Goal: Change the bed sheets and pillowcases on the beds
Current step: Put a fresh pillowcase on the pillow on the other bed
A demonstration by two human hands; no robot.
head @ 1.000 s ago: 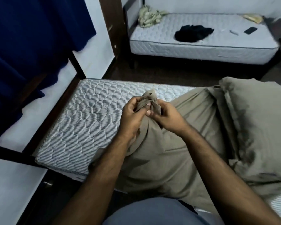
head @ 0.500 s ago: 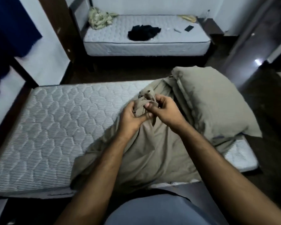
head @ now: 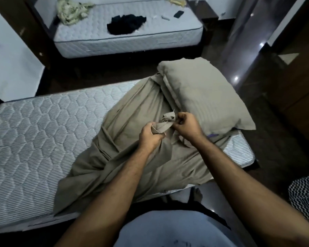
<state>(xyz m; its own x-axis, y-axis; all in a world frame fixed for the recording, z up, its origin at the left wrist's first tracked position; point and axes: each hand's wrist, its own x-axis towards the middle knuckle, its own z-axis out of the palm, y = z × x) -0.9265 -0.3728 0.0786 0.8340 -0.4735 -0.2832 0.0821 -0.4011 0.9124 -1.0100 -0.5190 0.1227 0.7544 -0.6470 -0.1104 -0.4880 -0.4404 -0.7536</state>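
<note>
Near mattress: bare at left half. Tan sheet bunched over its right half, one edge hanging off front side. Pillow at mattress right end, lying on sheet. Left hand fingers curled, gripping gathered sheet corner. Right hand pinching same corner, just beside left hand.

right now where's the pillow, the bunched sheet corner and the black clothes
pillow (head: 202, 93), head view, middle of its top face
bunched sheet corner (head: 165, 122), head view, the wad gripped between both hands
black clothes (head: 126, 24), head view, centre of the pile on the far mattress
</note>
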